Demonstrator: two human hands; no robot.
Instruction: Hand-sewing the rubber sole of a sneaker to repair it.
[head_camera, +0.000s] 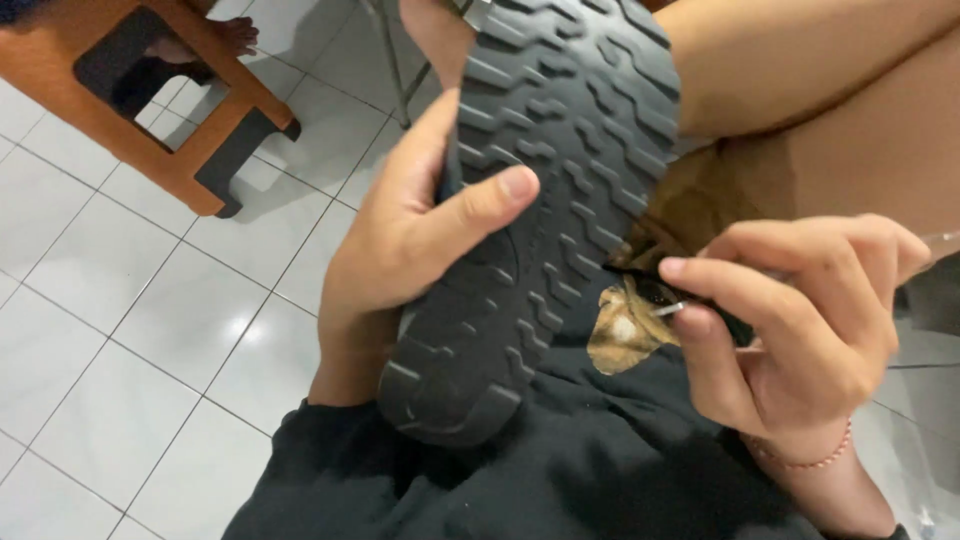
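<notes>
Over your lap | one dark grey rubber-soled shoe (530, 210), tread up, gripped by your left hand (410, 230) | your right hand (810, 320) pinches one thin metal needle (668, 309) | one wooden stool (150, 95)

Left hand (415, 235) curls in a grip, thumb pressed flat; right hand (800, 320) pinches (fingertips together), wrist bent inward.

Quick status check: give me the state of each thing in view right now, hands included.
Dark grey rubber-soled shoe: held sole-up, tread facing the camera.
Left hand: gripping the shoe, thumb across the sole.
Right hand: pinching a thin metal needle at the sole's edge.
Pink bead bracelet: on the right wrist.
Orange wooden stool: standing on the white tiled floor.
</notes>
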